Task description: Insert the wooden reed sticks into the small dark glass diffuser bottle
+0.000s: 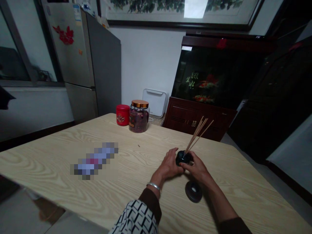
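Note:
Both of my hands are wrapped round a small dark pot (182, 157) on the wooden table, one from each side. My left hand (170, 164) grips its left side, the thumb in front. From the right, my right hand (196, 167) closes on it with thumb and fingers. Several thin tan sticks (198, 131) rise out of the pot and lean to the right. Just in front of my right hand lies a dark round piece (193, 191) with a light spot in its middle. The pot's lower part is largely hidden by my fingers.
A red canister (122, 114) and a large jar (138, 117) with a copper-coloured lid stand at the table's far edge. A blurred-out long object (96, 161) lies on the left. Behind the table (131, 198) are a fridge (73, 61) and a dark-red cabinet with a fish tank (207, 78).

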A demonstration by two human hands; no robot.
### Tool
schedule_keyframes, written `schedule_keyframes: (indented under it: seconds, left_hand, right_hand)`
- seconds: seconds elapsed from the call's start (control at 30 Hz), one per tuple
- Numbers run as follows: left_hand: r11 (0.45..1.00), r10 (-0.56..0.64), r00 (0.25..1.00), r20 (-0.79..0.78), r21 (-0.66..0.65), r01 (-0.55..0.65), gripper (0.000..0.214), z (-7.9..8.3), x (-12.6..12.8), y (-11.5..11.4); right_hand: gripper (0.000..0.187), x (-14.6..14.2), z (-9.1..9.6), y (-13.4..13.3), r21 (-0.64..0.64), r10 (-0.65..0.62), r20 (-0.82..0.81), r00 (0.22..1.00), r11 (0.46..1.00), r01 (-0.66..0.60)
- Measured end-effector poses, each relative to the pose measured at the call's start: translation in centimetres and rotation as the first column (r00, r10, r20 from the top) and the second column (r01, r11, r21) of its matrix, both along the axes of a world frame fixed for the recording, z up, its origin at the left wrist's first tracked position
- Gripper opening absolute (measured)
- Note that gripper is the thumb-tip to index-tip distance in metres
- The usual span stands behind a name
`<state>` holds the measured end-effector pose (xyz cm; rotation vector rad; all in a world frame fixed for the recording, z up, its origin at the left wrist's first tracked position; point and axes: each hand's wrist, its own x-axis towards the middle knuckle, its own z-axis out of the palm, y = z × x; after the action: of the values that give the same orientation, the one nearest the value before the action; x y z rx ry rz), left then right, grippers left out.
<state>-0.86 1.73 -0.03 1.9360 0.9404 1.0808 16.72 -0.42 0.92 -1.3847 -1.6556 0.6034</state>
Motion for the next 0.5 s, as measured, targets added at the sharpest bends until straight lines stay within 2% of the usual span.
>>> schedule_keyframes:
  seconds: [0.1,0.3,0.4,0.5]
  left_hand:
    - [0.999,0.032,0.999,0.044,-0.031,-0.031,0.081,0.1,-0.2,0.1]
    - [0.975,0.223,0.974,0.044,-0.038,-0.221,0.037,-0.3,0.2,0.5]
    - [0.971,0.233,0.972,0.032,-0.059,-0.230,0.028,-0.6,0.3,0.8]
    - [0.971,0.233,0.972,0.042,-0.069,-0.230,0.027,-0.9,0.5,1.2]
  right_hand:
    - [0.055,0.4,-0.2,1.8,0.027,-0.054,0.024,0.998,0.998,0.053]
    - [0.057,1.0,0.2,6.6,0.056,-0.227,0.099,0.969,0.973,0.222]
    - [0.056,1.2,0.2,8.6,0.071,-0.265,0.124,0.956,0.964,0.258]
    - [0.057,1.3,0.0,9.4,0.063,-0.274,0.129,0.953,0.962,0.267]
